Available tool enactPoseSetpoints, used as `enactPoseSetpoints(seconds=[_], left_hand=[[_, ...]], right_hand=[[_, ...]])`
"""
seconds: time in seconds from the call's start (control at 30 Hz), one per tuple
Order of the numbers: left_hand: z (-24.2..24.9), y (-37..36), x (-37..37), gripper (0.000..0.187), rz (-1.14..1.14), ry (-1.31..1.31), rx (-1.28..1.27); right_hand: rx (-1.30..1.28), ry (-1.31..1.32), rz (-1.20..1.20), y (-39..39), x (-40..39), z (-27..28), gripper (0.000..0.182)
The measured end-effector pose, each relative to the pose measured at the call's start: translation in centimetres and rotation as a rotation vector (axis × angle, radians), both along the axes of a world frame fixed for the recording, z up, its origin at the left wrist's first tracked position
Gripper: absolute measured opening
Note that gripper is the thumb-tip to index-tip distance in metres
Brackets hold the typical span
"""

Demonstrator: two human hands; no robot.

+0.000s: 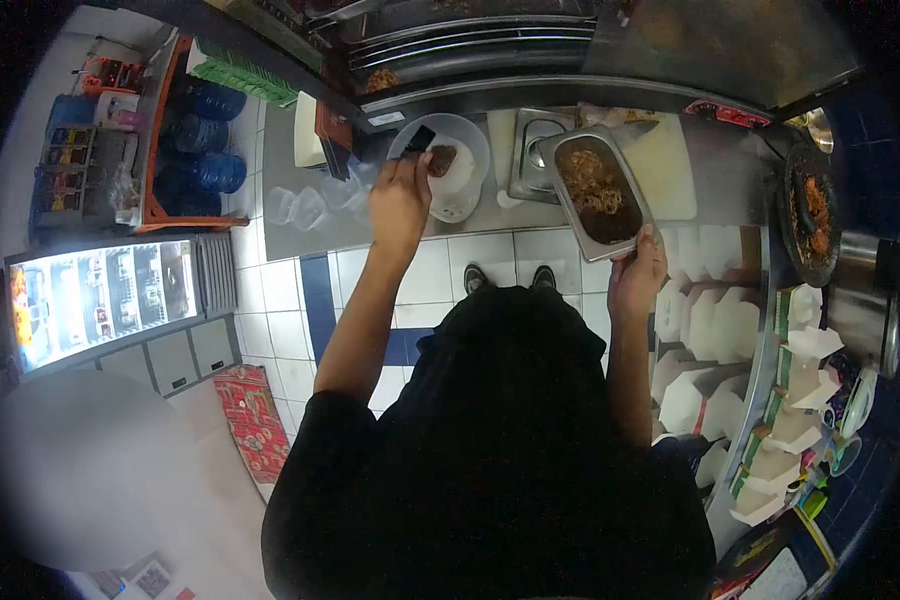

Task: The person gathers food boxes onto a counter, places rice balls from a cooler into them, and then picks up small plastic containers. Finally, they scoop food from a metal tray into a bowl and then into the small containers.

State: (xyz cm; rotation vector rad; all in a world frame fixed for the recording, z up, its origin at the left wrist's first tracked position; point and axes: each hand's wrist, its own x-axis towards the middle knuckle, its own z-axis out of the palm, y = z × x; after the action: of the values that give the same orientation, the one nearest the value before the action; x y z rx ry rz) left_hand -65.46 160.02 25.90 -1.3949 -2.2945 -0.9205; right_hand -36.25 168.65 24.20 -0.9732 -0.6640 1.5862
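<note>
My left hand [400, 205] is over the near left rim of a large pale bowl [462, 200], its fingers closed on a black-handled utensil [420, 140]. Dark brown food [441, 160] shows beside the fingertips, above the white contents of the bowl. My right hand [638, 275] grips the near end of a rectangular metal pan [615, 250], which is held over the counter's front edge. Shredded brown food [590, 180] and dark sauce lie in the pan. Behind it is a smaller metal container [530, 165] with a round ladle or lid in it.
Clear plastic cups [310, 207] stand left of the bowl. A white cutting board [675, 170] with a knife lies behind the pan. At right are a stone mortar [810, 215] and open paper boxes [705, 395]. Blue water bottles [215, 172] fill an orange rack at left.
</note>
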Motion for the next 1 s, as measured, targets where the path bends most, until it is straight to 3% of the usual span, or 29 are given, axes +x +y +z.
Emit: enactPoseSetpoints(seconds=[0.27, 0.33, 0.37, 0.43, 0.47, 0.53, 0.63, 0.8, 0.87, 1.0], left_hand=[[-1.0, -0.7, -1.3, 0.02, -0.087, 0.018, 0.017], [-0.4, -1.2, -1.6, 0.028, 0.121, -0.436, 0.132], [0.4, -1.2, -1.5, 0.028, 0.106, -0.437, 0.119], [2.7, -1.3, -0.4, 0.034, 0.133, -1.009, 0.452], [3.5, -1.3, 0.6, 0.034, 0.123, -1.012, 0.444], [5.2, -1.4, 3.4, 0.033, 0.011, -1.3, 0.513], [6.9, -0.5, 9.3, 0.036, -0.147, -1.32, 0.269], [4.6, 1.3, 15.4, 0.023, -0.419, -1.17, 0.149], [4.7, 1.7, 16.1, 0.017, -0.626, -0.532, 0.017], [6.1, 1.4, 16.9, 0.014, -0.699, -0.523, -0.226]], right_hand=[[0.0, -0.028, -0.026, -0.2, -0.3, 1.9, 0.017], [0.016, -0.036, -0.034, -0.2, 0.2, 1.3, 0.018], [-0.031, -0.081, -0.017, -0.1, 0.6, 0.8, 0.019], [-0.05, -0.108, 0.017, -0.1, 0.8, 0.4, 0.023], [-0.053, -0.109, 0.005, -0.2, 0.7, 0.8, 0.023], [0.067, -0.17, 0.066, -0.2, 0.5, 1.4, 0.023], [0.077, -0.204, 0.113, -0.4, 0.9, 1.4, 0.024], [0.03, -0.189, 0.115, -0.9, 0.3, 2.3, 0.024], [0.057, -0.179, 0.147, -0.8, 0.9, 1.9, 0.023], [0.04, -0.217, 0.183, -1.1, 1.7, 1.6, 0.022]])
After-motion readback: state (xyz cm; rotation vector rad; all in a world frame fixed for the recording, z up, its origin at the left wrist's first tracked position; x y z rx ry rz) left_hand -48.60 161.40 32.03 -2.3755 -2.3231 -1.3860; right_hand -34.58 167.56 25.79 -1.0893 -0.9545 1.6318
